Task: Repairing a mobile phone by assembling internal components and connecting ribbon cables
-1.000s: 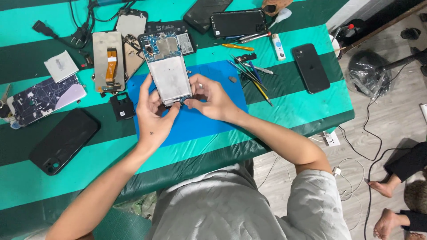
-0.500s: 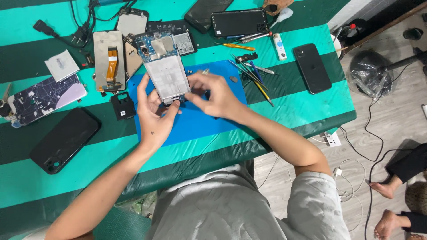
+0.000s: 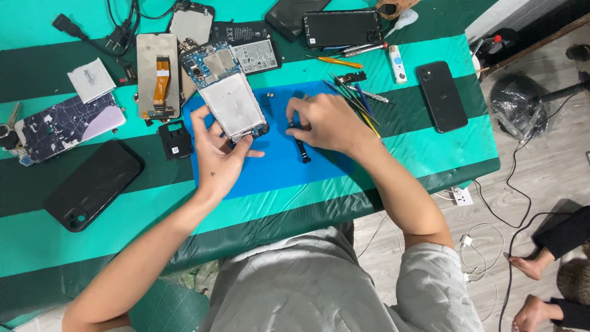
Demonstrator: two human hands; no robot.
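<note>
My left hand (image 3: 220, 154) pinches the opened phone frame (image 3: 228, 98) by its lower corner, thumb and fingers on the edges, holding it tilted over the blue mat (image 3: 276, 166) on the worktop (image 3: 430, 154). I judge it light, stiff, but fragile, with the circuit board exposed at the top, so the rim is the safest grip. My right hand (image 3: 326, 123) closes its fingertips on a small black screwdriver (image 3: 299, 144) standing on the mat.

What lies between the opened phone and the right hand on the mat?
In the head view, bare blue mat separates the opened phone from the right hand; two tiny parts sit nearby.
</note>
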